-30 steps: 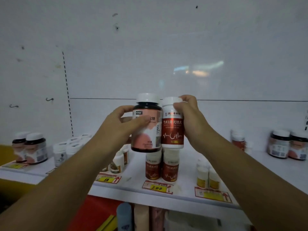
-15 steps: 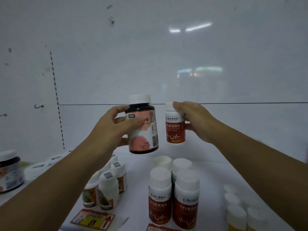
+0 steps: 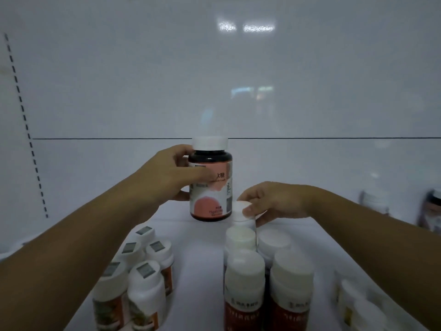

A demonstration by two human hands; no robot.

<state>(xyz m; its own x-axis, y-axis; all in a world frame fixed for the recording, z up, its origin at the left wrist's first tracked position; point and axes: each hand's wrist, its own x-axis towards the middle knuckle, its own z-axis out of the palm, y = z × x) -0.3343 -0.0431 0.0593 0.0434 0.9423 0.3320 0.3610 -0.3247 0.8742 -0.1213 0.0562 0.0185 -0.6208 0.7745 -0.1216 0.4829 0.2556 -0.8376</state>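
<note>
My left hand (image 3: pixel 175 174) grips a dark bottle (image 3: pixel 211 185) with a white cap and a pink label, held upright low over the back of the white shelf (image 3: pixel 198 259). My right hand (image 3: pixel 272 201) pinches the white cap of a small red-labelled bottle (image 3: pixel 239 212), which stands at the back of a row of like bottles. Its red label is hidden behind the bottles in front.
Several white-capped red-labelled bottles (image 3: pixel 267 278) stand in front of my right hand. A cluster of small white bottles with square stickers on the caps (image 3: pixel 140 263) stands at the left. Blurred jars (image 3: pixel 429 209) sit far right, yellow-labelled bottles (image 3: pixel 358 304) at the lower right. A white back wall closes the shelf.
Both hands have moved forward and down onto the shelf. The red-labelled bottle went from mid-air to the back of its row. The view has moved closer to the shelf.
</note>
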